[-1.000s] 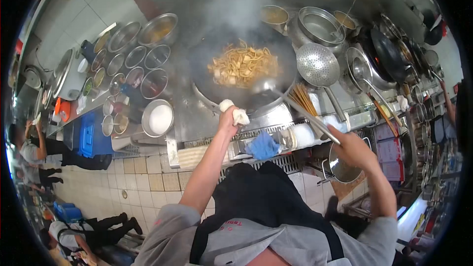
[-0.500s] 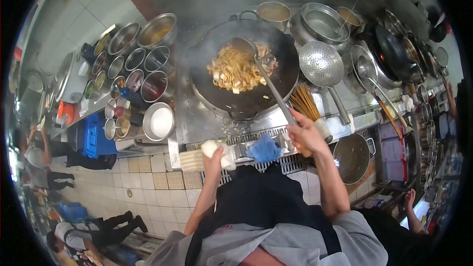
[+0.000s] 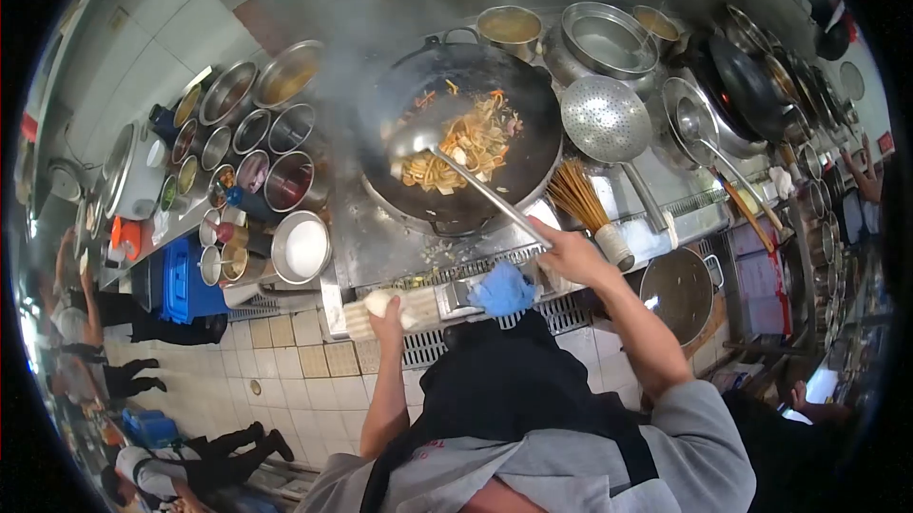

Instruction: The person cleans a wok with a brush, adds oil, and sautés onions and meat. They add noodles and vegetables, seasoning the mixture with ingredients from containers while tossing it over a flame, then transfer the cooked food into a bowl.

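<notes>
My right hand (image 3: pixel 571 256) is closed around the long handle of a steel ladle (image 3: pixel 416 139). The ladle's bowl hangs over the left side of a big black wok (image 3: pixel 518 71), at the edge of the food. Wide noodles (image 3: pixel 471 147) with orange strips and other pieces lie in the wok, and steam blurs its left side. A folded white cloth (image 3: pixel 380 302) is in my left hand (image 3: pixel 388 325), above a striped cloth (image 3: pixel 423 309) on the stove's front edge. My left fingertips are partly hidden by the white cloth.
A blue cloth (image 3: pixel 502 289) lies between my hands. Right of the wok are a bamboo brush (image 3: pixel 580 197), a perforated strainer (image 3: pixel 606 120) and a deep pot (image 3: pixel 678 294). Seasoning bowls, one with white powder (image 3: pixel 302 245), stand left. Other people (image 3: pixel 171 465) are at far left.
The ladle's bowl has moved left and down in the wok. The noodles are more spread, with orange strips showing. My left hand has shifted left with the white cloth.
</notes>
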A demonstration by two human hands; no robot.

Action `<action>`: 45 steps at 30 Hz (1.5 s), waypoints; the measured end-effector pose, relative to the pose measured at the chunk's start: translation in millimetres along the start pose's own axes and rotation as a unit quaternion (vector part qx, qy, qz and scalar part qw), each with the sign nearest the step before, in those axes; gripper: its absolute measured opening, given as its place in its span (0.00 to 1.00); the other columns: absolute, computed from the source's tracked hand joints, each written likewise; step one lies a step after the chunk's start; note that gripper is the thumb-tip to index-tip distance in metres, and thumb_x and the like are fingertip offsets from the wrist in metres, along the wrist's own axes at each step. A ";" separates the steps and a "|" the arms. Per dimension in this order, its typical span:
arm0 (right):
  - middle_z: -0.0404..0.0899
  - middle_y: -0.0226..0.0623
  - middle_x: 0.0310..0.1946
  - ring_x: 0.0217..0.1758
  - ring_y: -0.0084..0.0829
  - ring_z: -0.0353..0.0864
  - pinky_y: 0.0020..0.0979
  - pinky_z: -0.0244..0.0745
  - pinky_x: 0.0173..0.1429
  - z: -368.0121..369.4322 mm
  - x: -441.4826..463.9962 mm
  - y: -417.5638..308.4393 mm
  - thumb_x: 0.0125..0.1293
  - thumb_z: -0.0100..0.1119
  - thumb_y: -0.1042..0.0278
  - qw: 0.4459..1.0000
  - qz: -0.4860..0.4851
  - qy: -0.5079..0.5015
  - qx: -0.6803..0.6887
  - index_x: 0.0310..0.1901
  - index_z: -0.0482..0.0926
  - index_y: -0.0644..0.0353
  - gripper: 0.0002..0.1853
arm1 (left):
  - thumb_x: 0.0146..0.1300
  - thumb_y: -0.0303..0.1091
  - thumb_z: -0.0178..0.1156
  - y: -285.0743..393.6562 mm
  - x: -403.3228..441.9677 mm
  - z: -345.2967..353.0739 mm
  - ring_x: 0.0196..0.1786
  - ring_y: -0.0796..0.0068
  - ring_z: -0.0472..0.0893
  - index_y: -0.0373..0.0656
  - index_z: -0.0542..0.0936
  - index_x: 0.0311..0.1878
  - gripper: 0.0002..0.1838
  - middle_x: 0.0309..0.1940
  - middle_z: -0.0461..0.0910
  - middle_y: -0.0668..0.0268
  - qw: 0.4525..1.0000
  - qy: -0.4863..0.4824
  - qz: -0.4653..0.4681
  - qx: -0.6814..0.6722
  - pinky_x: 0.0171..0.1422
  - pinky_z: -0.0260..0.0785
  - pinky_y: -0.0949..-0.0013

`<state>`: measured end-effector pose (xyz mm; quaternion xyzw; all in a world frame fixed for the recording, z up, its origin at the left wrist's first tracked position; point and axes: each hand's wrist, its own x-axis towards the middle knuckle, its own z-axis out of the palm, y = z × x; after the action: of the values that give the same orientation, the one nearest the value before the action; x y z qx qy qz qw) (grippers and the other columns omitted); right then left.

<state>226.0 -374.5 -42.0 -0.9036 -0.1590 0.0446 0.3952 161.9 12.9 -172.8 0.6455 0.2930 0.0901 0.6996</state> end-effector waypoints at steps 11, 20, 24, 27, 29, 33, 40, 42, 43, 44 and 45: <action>0.79 0.63 0.39 0.40 0.54 0.82 0.44 0.76 0.45 -94.5 -100.6 -53.1 0.60 0.61 0.70 0.987 0.142 -0.056 -0.043 0.69 0.63 0.59 0.34 | 0.58 0.36 0.65 -3.2 2.8 -1.5 0.43 0.70 0.79 0.34 0.75 0.52 0.22 0.43 0.79 0.61 1.000 0.030 -0.002 -0.004 0.47 0.72 0.68; 0.68 0.25 0.19 0.20 0.14 0.62 0.23 0.61 0.22 -40.8 -127.5 -33.5 0.64 0.58 0.75 0.949 0.202 0.057 0.236 0.71 0.60 0.62 0.33 | 0.60 0.36 0.62 -19.6 10.6 0.5 0.42 0.68 0.80 0.34 0.74 0.53 0.21 0.43 0.79 0.60 0.995 0.047 -0.010 -0.082 0.45 0.74 0.67; 0.74 0.38 0.22 0.25 0.20 0.68 0.27 0.69 0.32 -40.5 -156.7 -16.9 0.64 0.60 0.73 0.962 0.178 0.073 0.196 0.70 0.61 0.60 0.33 | 0.61 0.37 0.62 -6.9 3.3 7.3 0.41 0.68 0.80 0.34 0.74 0.54 0.22 0.43 0.79 0.60 0.996 0.052 0.001 -0.071 0.46 0.74 0.66; 0.71 0.32 0.18 0.21 0.17 0.66 0.25 0.65 0.27 -57.1 -165.9 -24.1 0.65 0.60 0.73 0.945 0.210 0.026 0.249 0.71 0.61 0.59 0.33 | 0.61 0.38 0.61 -13.5 7.0 4.1 0.41 0.68 0.80 0.34 0.75 0.53 0.21 0.42 0.79 0.62 0.995 0.054 0.005 -0.082 0.45 0.73 0.66; 0.67 0.26 0.17 0.18 0.14 0.64 0.23 0.62 0.23 -64.4 -166.4 -27.0 0.66 0.59 0.73 0.913 0.262 0.001 0.313 0.72 0.60 0.57 0.33 | 0.61 0.38 0.61 -21.7 13.8 -0.7 0.41 0.68 0.80 0.34 0.75 0.53 0.21 0.42 0.79 0.62 0.995 0.056 0.004 -0.082 0.44 0.73 0.65; 0.65 0.21 0.16 0.15 0.14 0.61 0.22 0.59 0.20 -58.5 -166.9 -37.5 0.67 0.58 0.73 0.893 0.275 0.016 0.355 0.73 0.59 0.54 0.33 | 0.61 0.37 0.61 -14.7 10.6 4.6 0.38 0.67 0.82 0.38 0.74 0.52 0.19 0.39 0.80 0.63 0.994 0.052 -0.012 -0.100 0.40 0.75 0.66; 0.65 0.20 0.16 0.14 0.13 0.62 0.21 0.58 0.18 -27.0 -170.3 -54.8 0.67 0.57 0.75 0.884 0.277 0.062 0.371 0.73 0.59 0.53 0.33 | 0.61 0.36 0.63 -20.8 13.5 3.9 0.39 0.71 0.80 0.34 0.76 0.51 0.19 0.41 0.80 0.63 0.996 0.052 -0.014 -0.076 0.43 0.73 0.67; 0.66 0.21 0.17 0.13 0.14 0.63 0.20 0.59 0.16 -21.4 -164.9 -66.7 0.67 0.55 0.77 0.890 0.274 0.055 0.360 0.73 0.58 0.54 0.33 | 0.61 0.35 0.63 -25.5 16.9 0.4 0.39 0.71 0.80 0.34 0.77 0.49 0.18 0.41 0.80 0.63 0.997 0.064 -0.020 -0.037 0.43 0.72 0.68; 0.66 0.22 0.17 0.13 0.14 0.63 0.20 0.59 0.16 -21.2 -162.6 -77.3 0.67 0.55 0.77 0.892 0.282 0.054 0.348 0.73 0.58 0.55 0.33 | 0.60 0.35 0.63 -17.5 9.3 4.5 0.40 0.71 0.79 0.34 0.76 0.49 0.17 0.41 0.80 0.62 0.997 0.072 0.003 -0.032 0.43 0.71 0.68; 0.67 0.22 0.17 0.13 0.14 0.63 0.20 0.59 0.16 -19.7 -161.7 -86.5 0.66 0.55 0.77 0.895 0.291 0.055 0.335 0.73 0.58 0.55 0.33 | 0.60 0.35 0.63 -14.5 5.8 4.2 0.40 0.71 0.79 0.34 0.76 0.48 0.17 0.41 0.80 0.62 0.997 0.071 0.014 -0.030 0.42 0.71 0.68; 0.67 0.23 0.18 0.13 0.13 0.63 0.20 0.60 0.16 -15.4 -160.7 -93.6 0.66 0.55 0.78 0.893 0.288 0.059 0.340 0.73 0.58 0.56 0.33 | 0.60 0.35 0.63 -13.3 4.7 6.0 0.40 0.71 0.79 0.33 0.76 0.48 0.17 0.41 0.80 0.61 0.997 0.067 0.025 -0.030 0.42 0.71 0.68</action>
<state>53.6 -377.5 29.5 -0.7211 0.1565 0.1540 0.6571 165.5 8.1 -186.9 0.6241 0.3203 0.1594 0.6946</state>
